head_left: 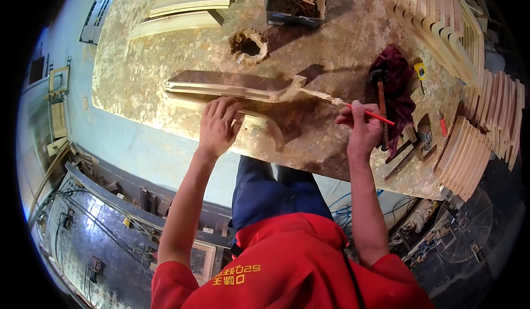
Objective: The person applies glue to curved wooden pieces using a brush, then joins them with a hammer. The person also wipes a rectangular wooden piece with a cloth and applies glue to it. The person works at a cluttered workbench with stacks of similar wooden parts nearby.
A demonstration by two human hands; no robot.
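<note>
While the left hand (219,126) presses flat on the curved wooden part (237,91), fingers spread (gripping nothing), the right hand (361,128) pinches a red brush (353,106). The part's long axis runs leftward from the bristles.

One package: an open cardboard box (295,0) at the far edge of the workbench (143,60), top centre, rectangular, tan inside with dark bluish outer walls, filled with small wooden pieces. No labels, signs or screens can be made out

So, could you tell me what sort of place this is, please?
Likely a woodworking shop: a glue-stained workbench, stacks of curved wooden parts, a hammer, and a box of dowels.
</note>
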